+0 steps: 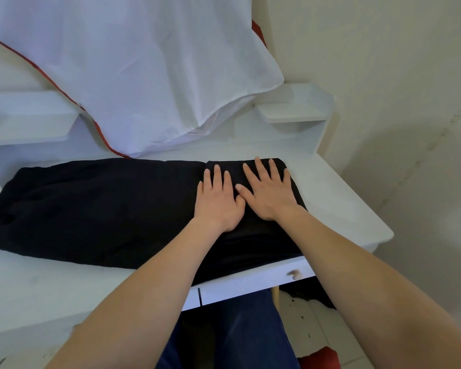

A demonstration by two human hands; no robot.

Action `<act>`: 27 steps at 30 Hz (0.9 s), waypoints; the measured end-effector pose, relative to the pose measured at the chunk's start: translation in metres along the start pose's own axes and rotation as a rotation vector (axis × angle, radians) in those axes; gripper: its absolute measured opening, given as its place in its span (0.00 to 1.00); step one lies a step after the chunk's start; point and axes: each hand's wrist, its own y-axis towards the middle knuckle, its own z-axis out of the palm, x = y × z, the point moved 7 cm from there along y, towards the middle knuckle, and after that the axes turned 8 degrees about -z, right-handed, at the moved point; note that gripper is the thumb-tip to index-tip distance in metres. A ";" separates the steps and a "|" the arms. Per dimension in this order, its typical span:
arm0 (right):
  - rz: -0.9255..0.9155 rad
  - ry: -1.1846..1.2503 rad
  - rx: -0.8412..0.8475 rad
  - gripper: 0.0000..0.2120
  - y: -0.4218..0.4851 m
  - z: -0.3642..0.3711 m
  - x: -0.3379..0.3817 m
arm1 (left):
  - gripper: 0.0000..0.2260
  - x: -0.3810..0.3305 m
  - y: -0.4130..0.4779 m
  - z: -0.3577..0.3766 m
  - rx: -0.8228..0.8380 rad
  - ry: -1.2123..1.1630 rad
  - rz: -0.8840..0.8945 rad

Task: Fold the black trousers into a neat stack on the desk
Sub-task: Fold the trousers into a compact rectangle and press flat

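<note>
Black trousers (96, 209) lie along white desk (338, 198), right end near right edge. Left hand (218, 201), right hand (269, 193) flat, fingers spread, pressing folded right end (gripping nothing). Fabric soft, limp, light; best pinched at far-left end corners.

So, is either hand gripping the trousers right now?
No, the left hand and right hand lie flat, fingers spread, on the black trousers.
</note>
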 end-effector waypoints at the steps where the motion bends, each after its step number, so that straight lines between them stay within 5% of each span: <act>1: -0.001 0.000 0.005 0.33 0.000 0.000 0.000 | 0.31 0.000 0.000 0.000 0.006 -0.001 0.001; 27: 0.120 0.011 0.012 0.30 -0.040 0.002 0.006 | 0.31 -0.007 -0.040 -0.001 0.024 0.102 0.004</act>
